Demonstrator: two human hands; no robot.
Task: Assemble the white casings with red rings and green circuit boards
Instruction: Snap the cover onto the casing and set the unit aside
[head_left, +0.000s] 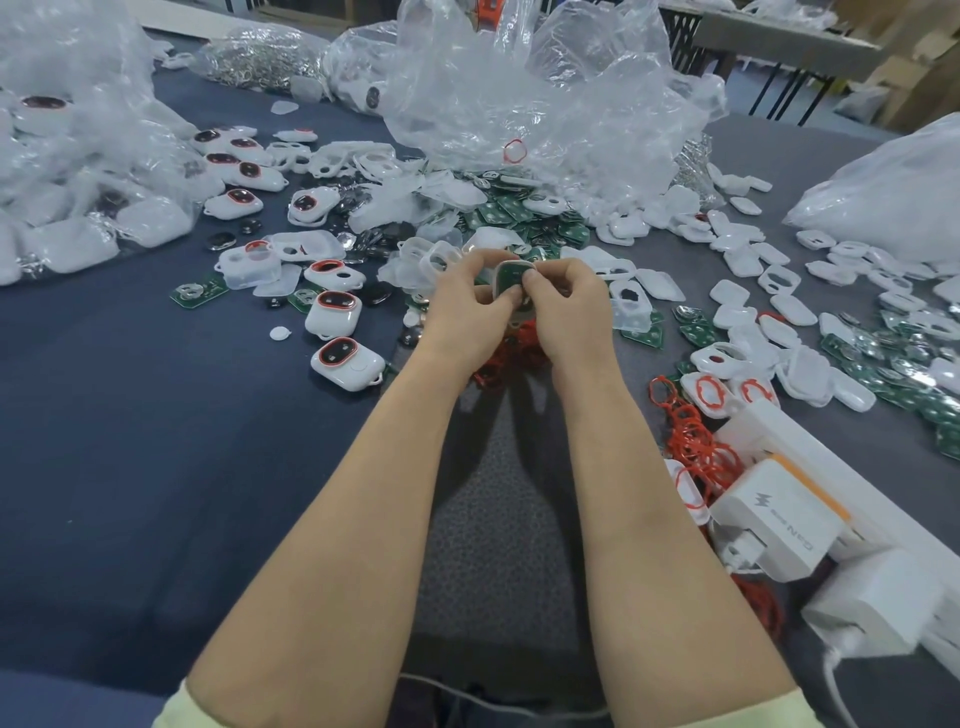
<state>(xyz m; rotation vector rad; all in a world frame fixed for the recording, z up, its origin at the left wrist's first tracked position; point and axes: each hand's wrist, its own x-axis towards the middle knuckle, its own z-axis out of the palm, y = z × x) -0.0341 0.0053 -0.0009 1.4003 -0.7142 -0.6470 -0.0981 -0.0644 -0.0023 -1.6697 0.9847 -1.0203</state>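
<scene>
Centrally, white casing (511, 274), fingers (531, 281) pinching both sides

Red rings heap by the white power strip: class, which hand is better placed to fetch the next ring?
Probably the right hand: the red rings heap lies on its side, just outside the right forearm. The left hand would have to cross over, and can hold the casing.

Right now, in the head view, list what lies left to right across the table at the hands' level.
loose circuit board, finished casing, left hand, held casing, right hand, empty white shell, heap of circuit boards
</scene>
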